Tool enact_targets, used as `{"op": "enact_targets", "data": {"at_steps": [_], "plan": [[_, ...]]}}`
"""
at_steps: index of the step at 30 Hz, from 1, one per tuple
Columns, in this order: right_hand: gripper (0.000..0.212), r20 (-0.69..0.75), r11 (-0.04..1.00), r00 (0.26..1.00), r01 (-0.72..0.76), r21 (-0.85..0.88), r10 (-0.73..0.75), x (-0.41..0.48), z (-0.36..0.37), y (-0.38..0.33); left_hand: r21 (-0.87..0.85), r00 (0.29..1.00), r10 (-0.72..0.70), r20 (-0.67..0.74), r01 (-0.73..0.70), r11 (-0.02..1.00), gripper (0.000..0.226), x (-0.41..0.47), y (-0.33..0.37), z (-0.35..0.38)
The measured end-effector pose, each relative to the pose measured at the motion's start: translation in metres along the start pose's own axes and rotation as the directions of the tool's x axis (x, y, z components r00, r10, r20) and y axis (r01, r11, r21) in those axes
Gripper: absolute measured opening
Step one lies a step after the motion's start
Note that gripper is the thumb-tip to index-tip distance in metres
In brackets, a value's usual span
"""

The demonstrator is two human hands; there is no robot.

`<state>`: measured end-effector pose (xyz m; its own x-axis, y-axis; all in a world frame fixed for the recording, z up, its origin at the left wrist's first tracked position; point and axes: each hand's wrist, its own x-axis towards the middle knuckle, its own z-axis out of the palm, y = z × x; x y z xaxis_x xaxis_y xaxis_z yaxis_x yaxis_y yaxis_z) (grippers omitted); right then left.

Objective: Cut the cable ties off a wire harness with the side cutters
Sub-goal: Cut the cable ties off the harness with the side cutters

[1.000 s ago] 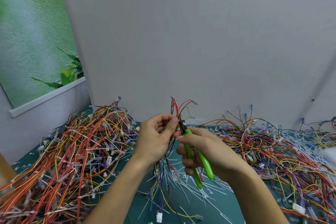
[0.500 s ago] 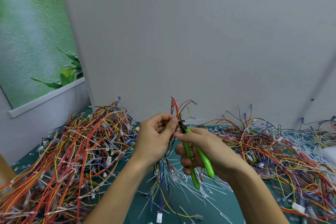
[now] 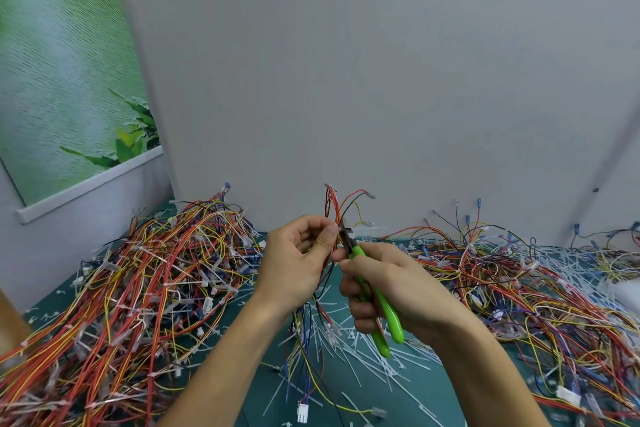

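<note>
Barely any shift in 1 s. Left hand (image 3: 294, 263) pinches the harness (image 3: 331, 204) upright over the table (image 3: 52, 308). Right hand (image 3: 405, 291) is clenched round the side cutters (image 3: 389, 317), nose at the bundle. Looks mid-cut. Next: bite the tie only, not the wires.

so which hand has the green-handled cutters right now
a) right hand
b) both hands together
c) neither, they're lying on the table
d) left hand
a: the right hand grips the side cutters by their green handles, while the left hand pinches the wire harness next to the cutter tips.
</note>
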<state>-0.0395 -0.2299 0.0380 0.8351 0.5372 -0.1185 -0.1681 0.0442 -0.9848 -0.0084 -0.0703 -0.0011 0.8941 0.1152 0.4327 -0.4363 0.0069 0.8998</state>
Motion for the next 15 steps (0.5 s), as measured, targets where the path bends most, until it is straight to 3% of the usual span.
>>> {"op": "enact_targets", "data": {"at_steps": [10, 15], "plan": [[0.016, 0.031, 1.000, 0.999, 0.014, 0.001, -0.014, -0.0018, 0.0001, -0.0046, 0.011, 1.000, 0.009, 0.018, -0.009, 1.000, 0.008, -0.0027, 0.0039, 0.0025], [0.008, 0.021, 1.000, 0.999, 0.030, -0.008, -0.030, -0.0007, -0.0018, 0.0000, 0.021, 1.000, 0.011, 0.010, -0.011, 1.000, 0.007, -0.0017, 0.0038, 0.0022]]}}
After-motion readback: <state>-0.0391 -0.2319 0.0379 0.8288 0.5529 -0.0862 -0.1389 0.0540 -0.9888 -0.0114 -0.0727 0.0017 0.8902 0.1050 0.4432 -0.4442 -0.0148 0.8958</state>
